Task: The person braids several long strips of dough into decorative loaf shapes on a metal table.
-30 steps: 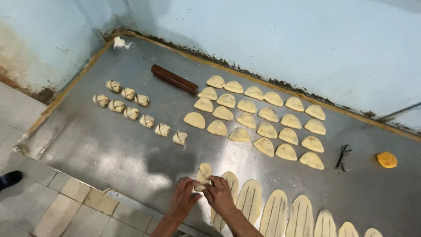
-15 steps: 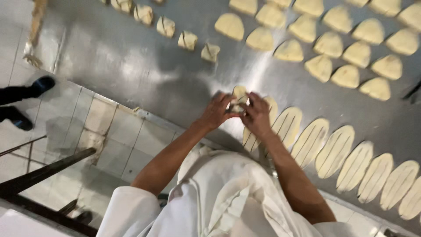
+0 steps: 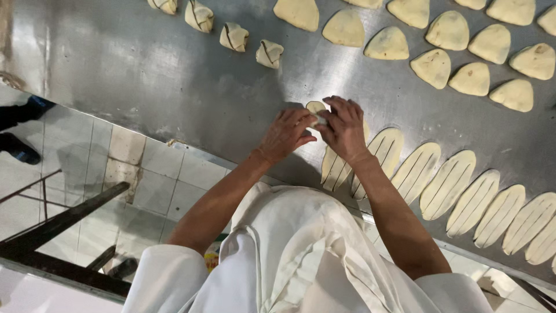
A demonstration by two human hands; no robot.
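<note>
head view: both hands meet over a steel bench [image 3: 174, 87]. the left hand [image 3: 286, 134] and right hand [image 3: 344, 128] pinch one small dough piece [image 3: 316, 109] between their fingertips, equally near it, at the top end of a slit oval dough strip [image 3: 336, 168] running toward the body.

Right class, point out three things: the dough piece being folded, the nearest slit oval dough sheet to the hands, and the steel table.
dough piece [image 3: 316, 108], head view, its top edge showing between the hands.
slit oval dough sheet [image 3: 335, 171], head view, lower half.
steel table [image 3: 145, 87], head view, bare surface.
</note>
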